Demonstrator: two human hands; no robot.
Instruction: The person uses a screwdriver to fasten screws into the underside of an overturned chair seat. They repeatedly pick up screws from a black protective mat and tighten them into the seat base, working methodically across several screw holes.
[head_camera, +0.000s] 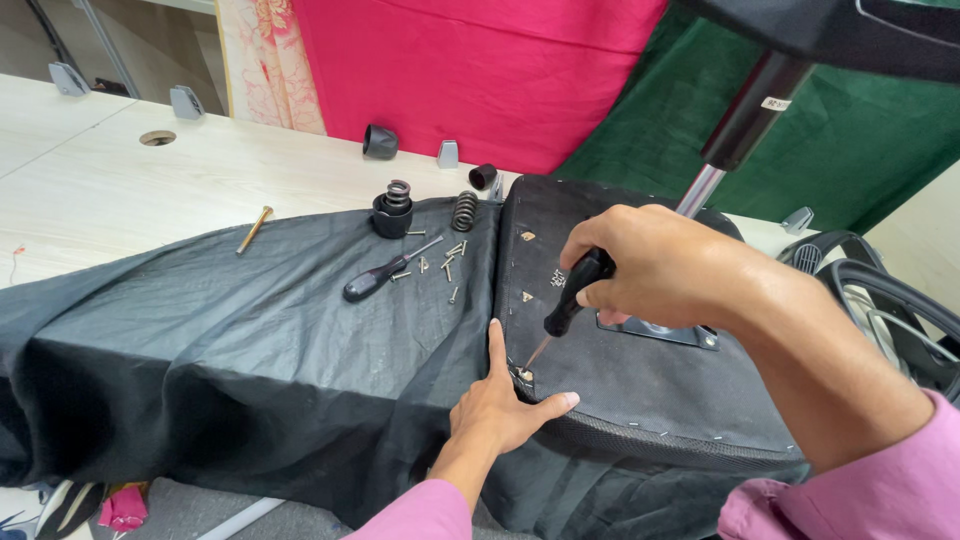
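R hand (655, 265) has a closed grip round the black screwdriver (578, 292), tip on a screw (524, 375) at the seat base (640, 385) corner near the table front edge. L hand (500, 405) lies flat, fingers spread, bracing the seat. Screwdriver's light, stiff; take it by the handle. Seat looks bulky, padded.

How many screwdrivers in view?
2. One screwdriver is gripped in the right hand, tip at the chair seat's near-left corner. A second screwdriver lies on the black cloth beside loose screws. Others may be hidden.
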